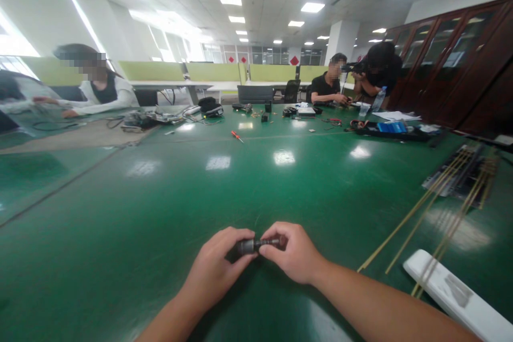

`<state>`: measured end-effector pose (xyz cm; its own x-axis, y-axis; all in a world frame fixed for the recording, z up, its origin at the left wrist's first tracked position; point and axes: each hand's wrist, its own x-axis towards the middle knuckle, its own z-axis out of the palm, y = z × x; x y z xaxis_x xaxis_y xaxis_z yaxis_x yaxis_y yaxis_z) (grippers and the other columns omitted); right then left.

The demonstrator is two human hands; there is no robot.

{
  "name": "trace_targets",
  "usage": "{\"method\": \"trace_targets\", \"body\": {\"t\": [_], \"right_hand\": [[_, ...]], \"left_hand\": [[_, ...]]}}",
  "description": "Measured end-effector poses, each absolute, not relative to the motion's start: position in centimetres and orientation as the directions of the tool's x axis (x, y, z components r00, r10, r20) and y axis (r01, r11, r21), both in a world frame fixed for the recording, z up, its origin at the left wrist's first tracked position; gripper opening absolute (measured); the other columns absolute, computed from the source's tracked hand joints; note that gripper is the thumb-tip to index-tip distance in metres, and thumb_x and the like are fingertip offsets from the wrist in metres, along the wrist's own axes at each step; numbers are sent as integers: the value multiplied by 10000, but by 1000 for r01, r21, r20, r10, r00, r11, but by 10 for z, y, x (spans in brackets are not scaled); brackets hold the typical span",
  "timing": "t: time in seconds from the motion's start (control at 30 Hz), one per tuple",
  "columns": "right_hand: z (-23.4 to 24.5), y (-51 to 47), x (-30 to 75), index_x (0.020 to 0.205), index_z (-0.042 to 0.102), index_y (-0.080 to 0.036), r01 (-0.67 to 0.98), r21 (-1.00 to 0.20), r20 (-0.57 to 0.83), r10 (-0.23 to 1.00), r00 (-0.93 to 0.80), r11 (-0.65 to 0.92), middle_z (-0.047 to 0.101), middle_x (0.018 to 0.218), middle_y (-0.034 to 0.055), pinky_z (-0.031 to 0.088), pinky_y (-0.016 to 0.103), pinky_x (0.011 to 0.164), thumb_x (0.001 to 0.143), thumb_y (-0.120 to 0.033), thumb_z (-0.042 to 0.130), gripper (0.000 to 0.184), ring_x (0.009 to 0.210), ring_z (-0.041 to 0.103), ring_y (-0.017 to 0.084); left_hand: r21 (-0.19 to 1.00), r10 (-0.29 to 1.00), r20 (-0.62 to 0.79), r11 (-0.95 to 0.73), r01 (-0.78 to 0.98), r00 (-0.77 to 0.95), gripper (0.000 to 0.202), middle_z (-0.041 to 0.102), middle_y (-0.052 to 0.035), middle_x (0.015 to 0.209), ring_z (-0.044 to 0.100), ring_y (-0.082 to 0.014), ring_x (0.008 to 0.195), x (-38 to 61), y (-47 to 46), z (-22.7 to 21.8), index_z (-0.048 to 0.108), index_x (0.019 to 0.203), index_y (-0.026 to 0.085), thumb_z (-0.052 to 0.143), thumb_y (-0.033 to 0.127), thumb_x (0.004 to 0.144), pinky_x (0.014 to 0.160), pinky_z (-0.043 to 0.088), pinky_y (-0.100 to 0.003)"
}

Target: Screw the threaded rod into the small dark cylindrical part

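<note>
Both my hands meet low in the middle of the view, just above a glossy green table (pixel 256 181). Between them is a small dark cylindrical part (pixel 250 246), lying roughly level. My left hand (pixel 218 270) is closed round its thicker left end. My right hand (pixel 290 251) pinches the thinner right end with curled fingers. Most of the part is hidden by my fingers.
Several long thin brass-coloured rods (pixel 441 208) lie diagonally at the right, over a white flat bar (pixel 452 291) near the front right edge. A red-handled screwdriver (pixel 236 136) lies mid-table. Cables, tools and boxes crowd the far side, where three people sit.
</note>
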<state>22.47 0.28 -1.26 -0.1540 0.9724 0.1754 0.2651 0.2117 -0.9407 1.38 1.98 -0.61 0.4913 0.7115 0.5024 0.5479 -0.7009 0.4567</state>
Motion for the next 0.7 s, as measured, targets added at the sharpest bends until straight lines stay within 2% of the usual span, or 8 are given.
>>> {"method": "trace_targets", "body": {"t": [0.7], "right_hand": [[-13,2,225,793,723,-167,263,-942,171,973,-155,207,633,669,-11,390,220,553,748,-229,717,76,596,529,119]], "left_hand": [[452,710,513,-701,552,482,182,728,-51,945,701,-181,855,15,18,-2,671,1039,225,657,301,875,791,570,-280]]}}
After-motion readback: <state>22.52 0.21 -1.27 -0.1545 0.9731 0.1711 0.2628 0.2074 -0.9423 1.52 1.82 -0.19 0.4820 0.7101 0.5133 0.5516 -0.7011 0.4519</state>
